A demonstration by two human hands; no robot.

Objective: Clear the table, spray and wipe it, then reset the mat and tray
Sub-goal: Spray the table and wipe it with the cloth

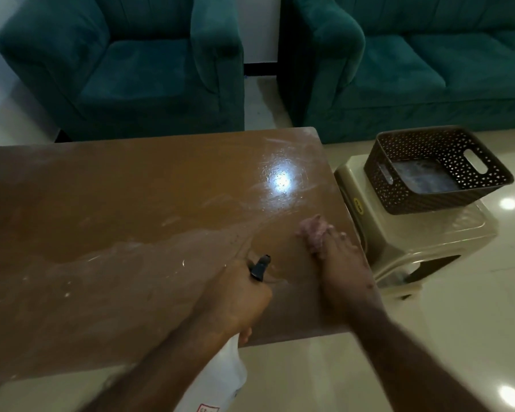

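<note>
A brown wooden table [116, 203] fills the left and centre, with wet streaks and a bright light reflection on its top. My left hand [238, 295] grips a white spray bottle [220, 379] by its neck; the dark nozzle [260, 264] points over the table. My right hand [338, 260] presses a pinkish cloth [312, 231] flat on the table close to its right edge. A brown perforated basket tray [446, 191] stands on a beige plastic stool [428, 239] to the right of the table, with something pale lying flat inside it.
Behind the table stand a teal armchair [122, 63] and a teal sofa [428, 63]. The glossy cream tiled floor [473, 322] lies to the right and in front of the table, and the stool sits close against the table's right edge.
</note>
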